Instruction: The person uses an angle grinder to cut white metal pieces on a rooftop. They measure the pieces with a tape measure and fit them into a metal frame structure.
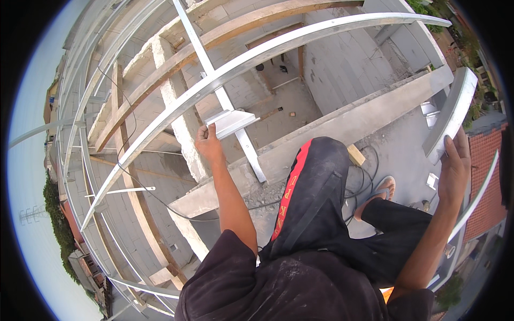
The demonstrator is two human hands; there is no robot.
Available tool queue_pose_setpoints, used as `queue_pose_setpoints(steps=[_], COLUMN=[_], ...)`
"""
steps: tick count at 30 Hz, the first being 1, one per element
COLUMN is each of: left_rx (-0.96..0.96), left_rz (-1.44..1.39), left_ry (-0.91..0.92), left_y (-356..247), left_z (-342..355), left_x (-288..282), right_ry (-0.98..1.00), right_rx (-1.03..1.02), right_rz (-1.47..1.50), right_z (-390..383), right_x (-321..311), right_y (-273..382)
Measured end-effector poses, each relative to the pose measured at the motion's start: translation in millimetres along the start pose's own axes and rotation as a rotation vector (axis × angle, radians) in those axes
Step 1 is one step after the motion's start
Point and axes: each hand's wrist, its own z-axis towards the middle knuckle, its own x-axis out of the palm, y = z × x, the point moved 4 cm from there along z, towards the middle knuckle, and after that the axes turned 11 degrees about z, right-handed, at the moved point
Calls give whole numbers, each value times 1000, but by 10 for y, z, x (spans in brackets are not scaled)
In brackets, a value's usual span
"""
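Note:
My left hand [210,143] pinches the near left end of a short piece of silvery metal channel [231,123]. That piece lies across a narrow flat metal bar [249,150], which slants down toward the top of the block wall. Out to the right, my right hand [455,168] is closed round the lower end of a wider metal channel [455,109], which is tilted upright. A long metal roof channel [289,45] arches across the view beyond both hands.
Wooden beams [160,91] and more metal channels [96,80] cross over a deep room [289,112] with a concrete floor. A plastered wall top [332,120] runs beside my knee. A black cable [369,184], a wood block [355,155] and metal offcuts [431,181] lie on the ledge.

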Motion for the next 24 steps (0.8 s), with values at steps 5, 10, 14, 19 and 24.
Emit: queue_pose_setpoints(steps=[5,10,14,19,24], left_rx=[98,59,-105,-348,215], left_rz=[-151,-363,-316,-93,358], left_ry=[-3,51,157,359,258], left_y=[-436,-520,-503,-444,-326], left_z=[-299,-367,-561,-1484,-1810], left_x=[1,162,685,1402,2015], right_ry=[-22,-12,-126,-33,-495], right_rx=[-60,-34,-167,-566,-751], right_rz=[-166,-178,-140,-462,-371], right_z=[-105,-197,-203,-186,-477], right_x=[121,280,-6,-546,-1600], right_y=[-6,-6,43,935,1283])
